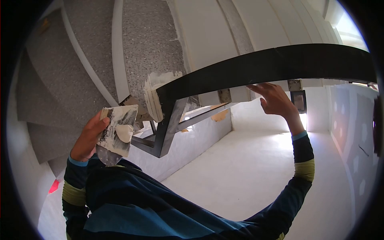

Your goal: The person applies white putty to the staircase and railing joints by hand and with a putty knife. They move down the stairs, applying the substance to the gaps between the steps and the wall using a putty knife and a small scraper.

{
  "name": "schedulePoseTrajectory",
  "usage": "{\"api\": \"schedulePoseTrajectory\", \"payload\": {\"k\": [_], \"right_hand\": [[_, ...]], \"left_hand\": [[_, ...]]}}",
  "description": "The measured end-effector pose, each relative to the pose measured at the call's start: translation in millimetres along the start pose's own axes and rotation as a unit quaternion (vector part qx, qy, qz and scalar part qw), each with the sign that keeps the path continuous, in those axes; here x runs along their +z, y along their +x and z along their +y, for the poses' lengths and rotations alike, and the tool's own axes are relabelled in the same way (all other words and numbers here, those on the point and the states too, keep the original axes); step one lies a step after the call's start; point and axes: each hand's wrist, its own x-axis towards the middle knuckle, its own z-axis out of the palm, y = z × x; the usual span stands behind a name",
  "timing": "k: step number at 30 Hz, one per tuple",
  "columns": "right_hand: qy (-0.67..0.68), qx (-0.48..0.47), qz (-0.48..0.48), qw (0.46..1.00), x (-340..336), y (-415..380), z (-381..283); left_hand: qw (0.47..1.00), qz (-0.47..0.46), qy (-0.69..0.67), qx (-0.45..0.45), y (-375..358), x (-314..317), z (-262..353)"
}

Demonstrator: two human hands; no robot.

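My left hand is wrapped round a small flat board smeared with white paste, with a lump of paste on its face. A rounded metal blade shows under the board's lower edge. On the right, my right hand reaches up to the underside of a black metal beam. Its fingers are partly spread, the fingertips at the pale stair edge below the beam, and nothing shows in it. White paste is smeared on the step beside the beam's left end.
Speckled grey steps with pale edges curve up the left. Paler steps lie behind the beam. A black angled frame hangs from its left end. Far below is a pale floor, with a patched wall at right.
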Motion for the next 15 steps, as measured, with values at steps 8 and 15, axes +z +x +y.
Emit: {"api": "schedulePoseTrajectory", "payload": {"k": [8,15], "right_hand": [[-0.005,0.006,-0.056,0.998,4.6,6.8,3.6],[0.023,0.029,-0.097,0.995,-4.9,-0.8,-6.2]], "left_hand": [[1.0,0.005,0.009,-0.004,1.6,-1.5,-3.3],[1.0,0.007,0.004,-0.007,3.6,2.2,-2.2]]}}
